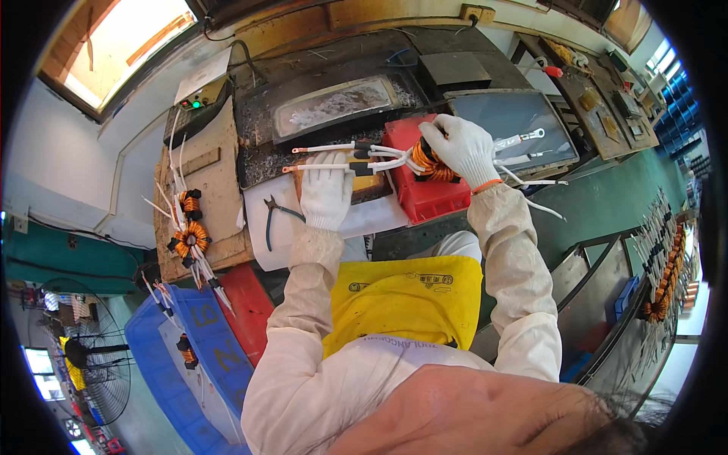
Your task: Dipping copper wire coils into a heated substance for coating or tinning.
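A bright, sunlit window [121, 42] is set in the pale wall [57, 144] at upper left. A green-painted floor [614, 201] is seen beside the dark, cluttered metal desk [364, 57]. A black wire-guarded standing fan [95, 364] is placed lower left.

White knit gloves on left hand [326, 193] and right hand [462, 148], orange cuff at right wrist; cream long sleeves; yellow apron [406, 303] with dark print near the chest.

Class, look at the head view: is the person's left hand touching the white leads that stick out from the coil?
Touching. The head view shows the gloved left hand with its fingers on the white leads, while the right hand grips the coil.
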Demonstrator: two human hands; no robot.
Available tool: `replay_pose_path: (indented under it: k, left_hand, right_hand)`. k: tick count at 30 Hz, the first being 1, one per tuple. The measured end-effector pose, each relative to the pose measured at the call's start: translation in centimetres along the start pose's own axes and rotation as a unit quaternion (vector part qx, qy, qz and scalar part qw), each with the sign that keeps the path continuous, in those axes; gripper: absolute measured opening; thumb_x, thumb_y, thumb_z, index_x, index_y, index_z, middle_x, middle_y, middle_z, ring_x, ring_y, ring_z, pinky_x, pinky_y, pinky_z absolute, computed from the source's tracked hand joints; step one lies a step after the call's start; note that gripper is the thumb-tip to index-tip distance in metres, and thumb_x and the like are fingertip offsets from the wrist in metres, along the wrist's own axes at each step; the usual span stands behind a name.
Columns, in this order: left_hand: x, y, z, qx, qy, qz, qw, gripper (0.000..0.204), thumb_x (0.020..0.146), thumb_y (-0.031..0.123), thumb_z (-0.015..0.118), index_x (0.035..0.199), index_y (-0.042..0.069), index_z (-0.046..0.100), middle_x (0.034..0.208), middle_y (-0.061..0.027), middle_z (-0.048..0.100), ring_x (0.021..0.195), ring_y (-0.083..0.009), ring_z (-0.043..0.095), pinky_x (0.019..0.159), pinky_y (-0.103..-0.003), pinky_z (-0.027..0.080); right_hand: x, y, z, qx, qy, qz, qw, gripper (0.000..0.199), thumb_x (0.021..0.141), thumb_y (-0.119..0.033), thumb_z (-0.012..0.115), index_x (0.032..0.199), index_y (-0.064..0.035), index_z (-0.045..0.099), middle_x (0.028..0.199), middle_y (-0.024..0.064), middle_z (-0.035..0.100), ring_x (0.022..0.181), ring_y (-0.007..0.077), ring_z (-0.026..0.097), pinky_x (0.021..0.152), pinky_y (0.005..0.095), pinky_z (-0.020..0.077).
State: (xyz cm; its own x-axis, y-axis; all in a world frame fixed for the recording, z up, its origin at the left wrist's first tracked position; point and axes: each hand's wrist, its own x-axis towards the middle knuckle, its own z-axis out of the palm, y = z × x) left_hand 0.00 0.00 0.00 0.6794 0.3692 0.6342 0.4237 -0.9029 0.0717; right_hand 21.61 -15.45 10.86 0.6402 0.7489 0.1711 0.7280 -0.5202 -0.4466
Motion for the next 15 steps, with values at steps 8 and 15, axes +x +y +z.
replay_pose_path:
  k: [8, 15]
  left_hand:
    - [-0.7, 0.0, -0.6, -0.052, 0.008, -0.025, 0.998, 0.032, 0.083, 0.019, 0.067, 0.112, 0.006, 0.065, 0.110, -0.0121, 0.065, 0.109, -0.0300, 0.060, 0.097, -0.043, 0.046]
    - [0.4, 4.4, -5.3, -0.098, 0.069, 0.036, 0.992, 0.025, 0.078, 0.015, 0.069, 0.102, 0.009, 0.065, 0.098, -0.0071, 0.065, 0.097, -0.0279, 0.062, 0.094, -0.042, 0.048]
  right_hand:
    - [-0.2, -0.3, 0.3, 0.005, 0.007, 0.006, 1.000, 0.045, 0.090, -0.050, 0.054, 0.096, -0.0096, 0.073, 0.087, 0.0153, 0.071, 0.084, 0.0345, 0.068, 0.075, 0.0417, 0.0526]
    - [0.1, -0.1, 0.2, -0.005, 0.008, -0.004, 1.000, 0.046, 0.091, -0.050, 0.053, 0.096, -0.0089, 0.073, 0.086, 0.0159, 0.071, 0.083, 0.0350, 0.068, 0.074, 0.0416, 0.0524]
